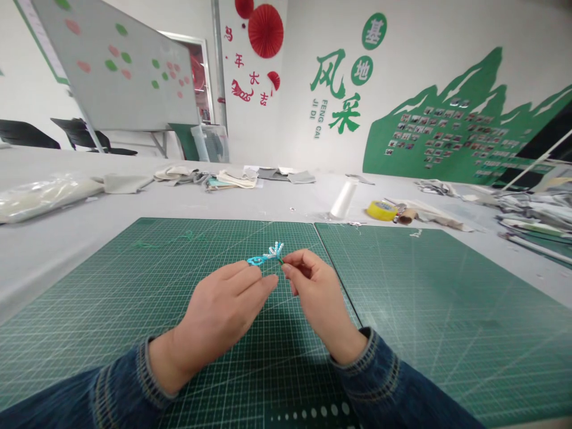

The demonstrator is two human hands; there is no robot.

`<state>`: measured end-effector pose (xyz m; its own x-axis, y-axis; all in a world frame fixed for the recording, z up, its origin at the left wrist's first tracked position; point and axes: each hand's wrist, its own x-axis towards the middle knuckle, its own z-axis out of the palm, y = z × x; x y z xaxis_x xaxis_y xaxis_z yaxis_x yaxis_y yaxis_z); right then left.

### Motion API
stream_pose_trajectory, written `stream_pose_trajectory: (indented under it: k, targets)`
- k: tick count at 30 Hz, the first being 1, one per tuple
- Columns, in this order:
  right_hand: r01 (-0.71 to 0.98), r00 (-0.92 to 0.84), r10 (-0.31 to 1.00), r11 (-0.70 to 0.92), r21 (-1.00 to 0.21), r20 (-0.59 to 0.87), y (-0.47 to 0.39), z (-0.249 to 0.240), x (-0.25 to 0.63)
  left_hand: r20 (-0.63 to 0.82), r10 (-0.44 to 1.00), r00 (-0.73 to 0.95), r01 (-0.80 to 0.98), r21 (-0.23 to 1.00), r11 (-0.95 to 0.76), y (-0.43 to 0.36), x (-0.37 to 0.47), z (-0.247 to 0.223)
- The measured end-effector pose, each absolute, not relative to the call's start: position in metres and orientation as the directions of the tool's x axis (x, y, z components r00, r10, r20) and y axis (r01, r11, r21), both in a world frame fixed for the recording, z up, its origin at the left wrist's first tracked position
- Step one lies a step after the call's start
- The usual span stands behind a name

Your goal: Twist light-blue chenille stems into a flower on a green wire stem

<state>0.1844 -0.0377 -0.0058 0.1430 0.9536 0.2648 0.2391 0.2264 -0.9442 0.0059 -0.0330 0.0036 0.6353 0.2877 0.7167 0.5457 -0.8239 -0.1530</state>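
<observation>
Over the green cutting mat (134, 286), my two hands meet at a small beaded piece (273, 250) with white and light-blue loops that fan upward. My right hand (315, 289) pinches it by a thin dark green stem at its base. A bright blue looped part (256, 261) extends from its left side to the fingers of my left hand (226, 301), which are curled closed there. How the left fingertips grip it is hidden behind the hand.
A second cutting mat (429, 298) adjoins on the right. Beyond the mats are a white thread cone (344, 199), a yellow tape roll (381, 210), fabric scraps (236, 179) and a plastic-wrapped bundle (49, 193). Heaped material (540, 214) lies at the far right.
</observation>
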Motion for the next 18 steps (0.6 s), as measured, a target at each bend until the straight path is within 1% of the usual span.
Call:
stream_pose_trajectory:
  k: [1, 3, 6, 8, 11, 12, 14, 16, 18]
  targets:
    - [0.284, 0.134, 0.947, 0.245, -0.927, 0.292, -0.038, -0.007, 0.184, 0.706, 0.264, 0.658, 0.543, -0.201, -0.816, -0.034, 0.005, 0.005]
    - [0.409, 0.102, 0.912, 0.326, -0.852, 0.398, -0.04, -0.008, 0.184, 0.689, 0.237, 0.684, 0.545, -0.267, -0.795, -0.035, 0.004, 0.009]
    - [0.609, -0.026, 0.826, 0.459, -0.646, 0.563, -0.044, -0.009, 0.185, 0.667, 0.229, 0.709, 0.556, -0.328, -0.764, -0.036, 0.0, 0.015]
    - [0.692, -0.141, 0.797, 0.503, -0.517, 0.587, -0.047, -0.008, 0.186, 0.663, 0.235, 0.71, 0.572, -0.349, -0.742, -0.035, -0.003, 0.019]
    - [0.746, -0.261, 0.777, 0.538, -0.391, 0.572, -0.049, -0.007, 0.187, 0.672, 0.254, 0.696, 0.595, -0.341, -0.728, -0.031, -0.01, 0.022]
    - [0.746, -0.285, 0.768, 0.553, -0.371, 0.573, -0.049, -0.007, 0.188, 0.675, 0.265, 0.689, 0.6, -0.325, -0.731, -0.028, -0.012, 0.022]
    - [0.72, -0.318, 0.75, 0.589, -0.367, 0.58, -0.048, -0.007, 0.188, 0.68, 0.29, 0.673, 0.606, -0.282, -0.744, -0.023, -0.015, 0.022]
    - [0.674, -0.333, 0.746, 0.616, -0.407, 0.577, -0.047, -0.007, 0.188, 0.692, 0.327, 0.644, 0.618, -0.218, -0.756, -0.017, -0.018, 0.021]
    - [0.628, -0.329, 0.764, 0.616, -0.476, 0.555, -0.047, -0.006, 0.188, 0.7, 0.388, 0.6, 0.63, -0.114, -0.768, -0.011, -0.02, 0.02]
